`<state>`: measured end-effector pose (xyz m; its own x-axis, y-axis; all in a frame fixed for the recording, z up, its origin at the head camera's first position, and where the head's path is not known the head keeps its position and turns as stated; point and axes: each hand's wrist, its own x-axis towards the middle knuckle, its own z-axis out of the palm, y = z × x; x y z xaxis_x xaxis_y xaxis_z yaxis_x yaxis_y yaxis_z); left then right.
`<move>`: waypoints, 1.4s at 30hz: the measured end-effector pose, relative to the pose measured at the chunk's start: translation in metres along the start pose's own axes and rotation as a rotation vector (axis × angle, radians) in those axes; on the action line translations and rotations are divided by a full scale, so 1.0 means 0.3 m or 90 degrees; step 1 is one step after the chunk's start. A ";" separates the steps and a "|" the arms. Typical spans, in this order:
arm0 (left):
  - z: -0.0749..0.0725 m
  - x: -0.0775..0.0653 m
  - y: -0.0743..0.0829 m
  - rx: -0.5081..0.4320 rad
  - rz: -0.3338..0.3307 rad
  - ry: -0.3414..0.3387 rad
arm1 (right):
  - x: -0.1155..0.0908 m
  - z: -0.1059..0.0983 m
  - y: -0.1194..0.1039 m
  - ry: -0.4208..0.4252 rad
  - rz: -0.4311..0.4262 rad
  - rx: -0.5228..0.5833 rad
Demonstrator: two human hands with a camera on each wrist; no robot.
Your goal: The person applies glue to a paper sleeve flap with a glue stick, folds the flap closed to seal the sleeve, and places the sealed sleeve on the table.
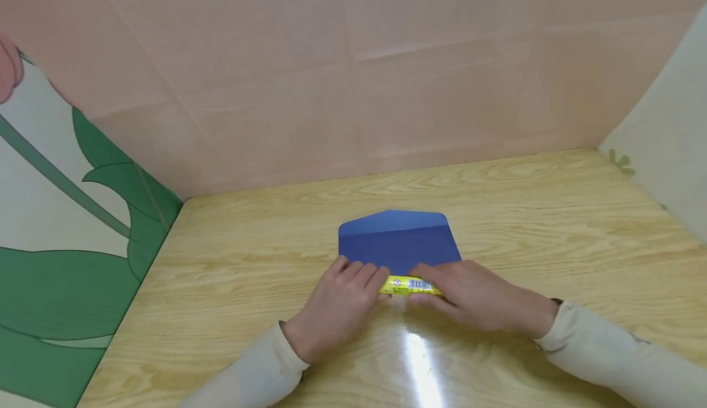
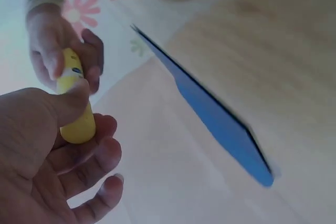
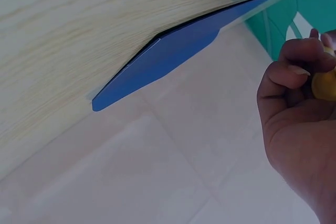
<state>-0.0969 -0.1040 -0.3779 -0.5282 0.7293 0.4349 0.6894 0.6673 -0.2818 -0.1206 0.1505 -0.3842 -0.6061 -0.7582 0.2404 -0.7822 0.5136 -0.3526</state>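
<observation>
A yellow glue stick (image 1: 407, 285) with a printed barcode label lies crosswise between both hands in the head view. My left hand (image 1: 342, 305) grips one end, the thumb laid along it in the left wrist view, where the rounded yellow end (image 2: 80, 128) shows. The other end is held by my right hand (image 1: 479, 296), its fingers curled round it; in the right wrist view only a bit of yellow (image 3: 324, 85) shows at the frame's edge. Just beyond the hands, a blue envelope (image 1: 399, 247) lies on the table with its pointed flap (image 1: 393, 220) unfolded away from me.
The wood-grain table (image 1: 248, 254) runs back to a pink, creased backdrop (image 1: 342, 89). A panel with green leaves (image 1: 61, 291) borders the left side, a pale panel (image 1: 668, 126) the right. Light reflects on the tabletop near the front.
</observation>
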 end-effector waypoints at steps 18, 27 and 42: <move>0.034 -0.008 0.021 -0.125 -0.026 -0.011 | -0.002 -0.002 0.010 -0.030 0.029 0.012; 0.007 0.001 0.014 -0.227 -0.053 -0.063 | -0.002 -0.015 -0.012 0.000 0.016 -0.003; 0.011 0.001 0.014 -0.198 -0.040 -0.032 | -0.009 0.000 0.000 0.004 -0.025 -0.032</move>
<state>-0.0957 -0.1005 -0.3817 -0.5924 0.7003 0.3984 0.7696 0.6381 0.0228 -0.1191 0.1525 -0.3848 -0.5753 -0.7761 0.2583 -0.8118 0.5031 -0.2965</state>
